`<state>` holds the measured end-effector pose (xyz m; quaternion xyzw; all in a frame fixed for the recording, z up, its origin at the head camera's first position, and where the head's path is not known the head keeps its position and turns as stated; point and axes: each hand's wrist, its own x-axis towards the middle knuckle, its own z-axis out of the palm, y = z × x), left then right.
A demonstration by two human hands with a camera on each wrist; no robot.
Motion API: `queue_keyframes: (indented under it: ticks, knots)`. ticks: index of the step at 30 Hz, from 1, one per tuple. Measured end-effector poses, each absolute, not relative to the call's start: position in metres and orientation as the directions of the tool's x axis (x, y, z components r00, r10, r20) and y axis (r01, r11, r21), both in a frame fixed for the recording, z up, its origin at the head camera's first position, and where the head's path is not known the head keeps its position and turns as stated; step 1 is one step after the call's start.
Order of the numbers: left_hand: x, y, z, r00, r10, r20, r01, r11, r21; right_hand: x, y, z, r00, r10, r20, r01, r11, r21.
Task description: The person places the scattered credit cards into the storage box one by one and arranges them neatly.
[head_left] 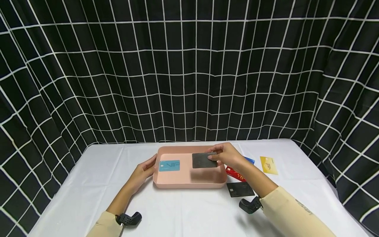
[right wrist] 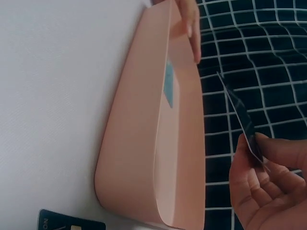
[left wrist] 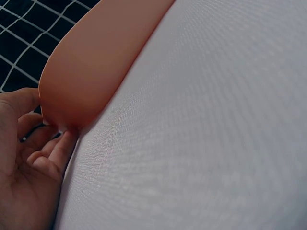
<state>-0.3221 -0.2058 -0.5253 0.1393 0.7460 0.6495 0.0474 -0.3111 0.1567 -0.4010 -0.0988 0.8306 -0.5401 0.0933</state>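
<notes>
In the head view the right hand (head_left: 226, 154) pinches a dark card (head_left: 203, 160) by its right end, above the right part of a pink tray (head_left: 189, 186). The right wrist view shows that card (right wrist: 241, 112) between thumb and fingers (right wrist: 245, 179), clear of the tray (right wrist: 129, 129). A light blue card (head_left: 169, 165) lies inside the tray at the left. The left hand (head_left: 142, 172) touches the tray's left end, and in the left wrist view its fingers (left wrist: 62, 151) rest against the outer wall of the tray (left wrist: 91, 62).
Right of the tray lie a red card (head_left: 235, 173), a blue card (head_left: 249, 160) partly behind the right forearm, a black card (head_left: 240, 189) and a yellow card (head_left: 268, 165). A white cloth (head_left: 177, 214) covers the table. A black checked curtain (head_left: 189, 72) hangs behind.
</notes>
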Motion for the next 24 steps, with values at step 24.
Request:
queue_keyframes:
  ticks: [24]
  knots:
    - [-0.321, -0.205, -0.525, -0.956, 0.275, 0.107, 0.141, 0.107, 0.984, -0.34, 0.134, -0.414, -0.98, -0.171, -0.099, 0.03, 0.364, -0.931]
